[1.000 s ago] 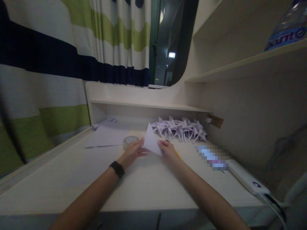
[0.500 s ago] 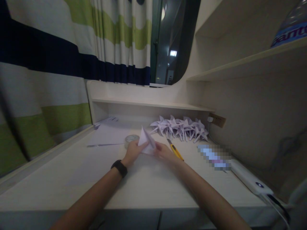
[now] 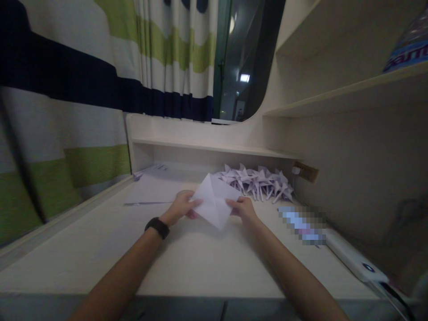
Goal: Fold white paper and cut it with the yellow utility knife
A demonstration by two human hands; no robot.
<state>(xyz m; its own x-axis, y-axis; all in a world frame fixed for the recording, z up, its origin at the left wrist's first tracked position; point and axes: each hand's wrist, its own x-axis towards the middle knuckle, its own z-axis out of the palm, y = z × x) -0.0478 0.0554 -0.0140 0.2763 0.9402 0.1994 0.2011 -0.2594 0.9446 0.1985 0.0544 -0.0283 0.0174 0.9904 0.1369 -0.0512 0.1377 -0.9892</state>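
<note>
A square sheet of white paper (image 3: pixel 216 200) with crease lines is spread out above the desk, one corner pointing toward me. My left hand (image 3: pixel 182 208) pinches its left corner, thumb on top. At the opposite corner my right hand (image 3: pixel 243 208) grips it the same way. Behind my left fingers shows a sliver of a round roll of tape (image 3: pixel 185 192). Several folded paper pinwheels (image 3: pixel 257 180) lie in a row just beyond the sheet. The yellow cutter is hidden behind my right hand and the paper.
A stack of white paper (image 3: pixel 154 187) lies at the back left of the desk (image 3: pixel 187 267). On the right are a blurred-out, phone-like item (image 3: pixel 299 225) and a white power strip (image 3: pixel 354 256) with cables. A shelf holds a bottle (image 3: pixel 409 49); a striped curtain (image 3: pixel 96 125) hangs left.
The paper, folded to a triangle before, is now opened out flat into a square. My hands have moved apart, each to one corner. The view has shifted slightly.
</note>
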